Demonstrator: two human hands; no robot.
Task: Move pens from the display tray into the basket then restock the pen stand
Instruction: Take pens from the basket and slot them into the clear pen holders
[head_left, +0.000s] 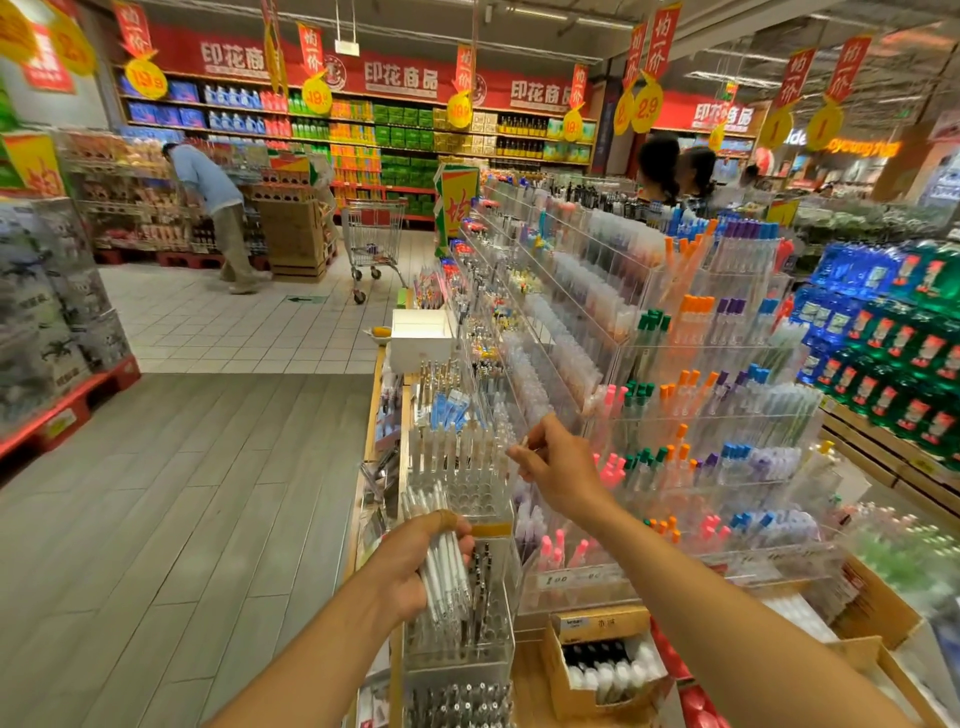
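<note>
My left hand (415, 561) grips a bundle of white pens (441, 551) just above a clear acrylic pen stand (457, 639) with many round holes. My right hand (558, 467) is raised farther back and pinches a single thin pen (522, 444) by its end, beside the upper tier of the stand (467, 467), where several white pens stand upright. No basket is in view.
Tiered clear display racks (701, 364) full of coloured pens run along the right. A cardboard box of markers (602, 660) sits by the stand's base. A white box (421, 338) lies farther along the counter. The aisle floor is on the left, with a shopping cart (371, 239) and a person (218, 208) beyond.
</note>
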